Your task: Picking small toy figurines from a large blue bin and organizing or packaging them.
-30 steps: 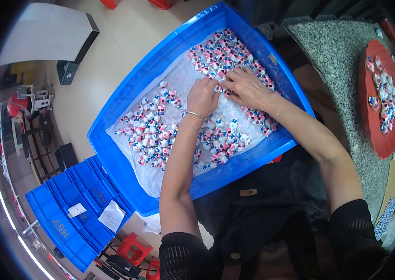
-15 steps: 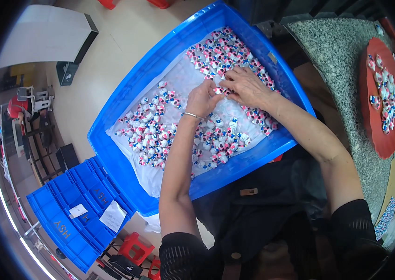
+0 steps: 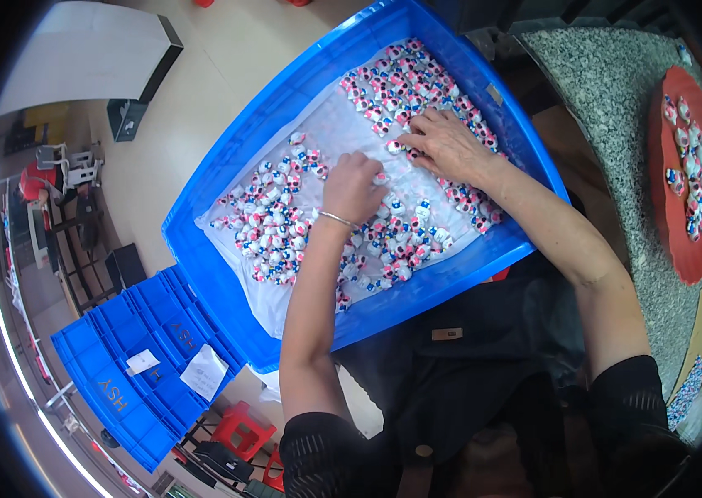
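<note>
A large blue plastic crate lined with a white sheet holds several small white, pink and blue figurines. My left hand, with a thin bangle at the wrist, is curled over the middle of the sheet, fingers pinching at a small figurine. My right hand lies palm down on the figurines just to the right, its fingertips at a figurine. The two hands are a short way apart. What sits under either palm is hidden.
A round red tray with more figurines lies on a speckled grey stone counter at the right. Smaller stacked blue bins with paper slips stand at lower left beside red stools. A white table is at upper left.
The hands were together over one figurine; now they have drawn a little apart, the left curled nearer me and the right flat on the pile.
</note>
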Demonstrator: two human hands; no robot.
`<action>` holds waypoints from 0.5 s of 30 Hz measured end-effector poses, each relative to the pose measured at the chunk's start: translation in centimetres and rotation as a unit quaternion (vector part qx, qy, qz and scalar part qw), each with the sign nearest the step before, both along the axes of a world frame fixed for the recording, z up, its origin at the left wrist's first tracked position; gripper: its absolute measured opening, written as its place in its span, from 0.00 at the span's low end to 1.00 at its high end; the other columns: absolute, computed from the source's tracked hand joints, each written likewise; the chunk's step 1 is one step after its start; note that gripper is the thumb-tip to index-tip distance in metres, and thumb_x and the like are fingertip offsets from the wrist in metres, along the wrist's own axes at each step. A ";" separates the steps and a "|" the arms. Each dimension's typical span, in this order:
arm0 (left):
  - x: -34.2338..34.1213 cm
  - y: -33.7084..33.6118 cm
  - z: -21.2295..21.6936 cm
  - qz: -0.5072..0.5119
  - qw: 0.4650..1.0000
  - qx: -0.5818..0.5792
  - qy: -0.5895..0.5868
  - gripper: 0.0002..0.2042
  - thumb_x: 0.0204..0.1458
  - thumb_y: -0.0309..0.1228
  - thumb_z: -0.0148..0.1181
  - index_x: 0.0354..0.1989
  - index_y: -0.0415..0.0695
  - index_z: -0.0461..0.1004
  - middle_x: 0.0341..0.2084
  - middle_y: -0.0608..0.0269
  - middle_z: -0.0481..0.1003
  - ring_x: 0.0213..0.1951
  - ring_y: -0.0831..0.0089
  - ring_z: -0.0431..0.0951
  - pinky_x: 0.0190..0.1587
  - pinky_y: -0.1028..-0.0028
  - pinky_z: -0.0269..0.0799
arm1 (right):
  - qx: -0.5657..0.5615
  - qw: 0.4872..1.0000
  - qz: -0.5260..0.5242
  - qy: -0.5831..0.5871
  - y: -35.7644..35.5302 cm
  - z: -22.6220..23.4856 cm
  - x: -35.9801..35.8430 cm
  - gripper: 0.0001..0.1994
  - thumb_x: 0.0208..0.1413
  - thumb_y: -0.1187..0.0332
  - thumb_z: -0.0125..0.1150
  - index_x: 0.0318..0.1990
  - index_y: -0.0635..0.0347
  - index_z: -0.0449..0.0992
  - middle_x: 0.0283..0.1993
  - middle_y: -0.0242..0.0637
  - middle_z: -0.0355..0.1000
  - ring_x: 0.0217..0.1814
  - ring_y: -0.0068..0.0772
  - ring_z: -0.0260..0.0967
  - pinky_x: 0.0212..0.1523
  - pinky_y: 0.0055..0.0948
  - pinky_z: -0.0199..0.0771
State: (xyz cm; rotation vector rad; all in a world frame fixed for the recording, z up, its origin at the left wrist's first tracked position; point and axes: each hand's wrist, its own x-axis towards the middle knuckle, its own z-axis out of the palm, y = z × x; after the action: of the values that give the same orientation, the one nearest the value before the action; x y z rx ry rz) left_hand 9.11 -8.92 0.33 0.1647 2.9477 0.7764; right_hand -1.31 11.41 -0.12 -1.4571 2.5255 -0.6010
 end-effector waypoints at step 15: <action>-3.0 -0.5 -2.4 0.193 0.910 0.366 -0.027 0.11 0.45 0.24 0.65 0.39 0.45 0.78 0.39 0.61 0.72 0.44 0.71 0.74 0.48 0.71 0.72 | -0.033 0.998 0.001 0.053 -0.1 -0.7 0.4 0.19 0.50 0.65 0.62 0.52 0.44 0.75 0.45 0.35 0.67 0.54 0.37 0.62 0.55 0.41 0.61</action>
State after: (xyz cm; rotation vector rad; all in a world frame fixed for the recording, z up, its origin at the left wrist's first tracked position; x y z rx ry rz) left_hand 6.13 -9.38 -2.03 -0.4005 2.4986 1.8693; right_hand -0.88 11.31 -0.79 -1.5528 2.6073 -0.6281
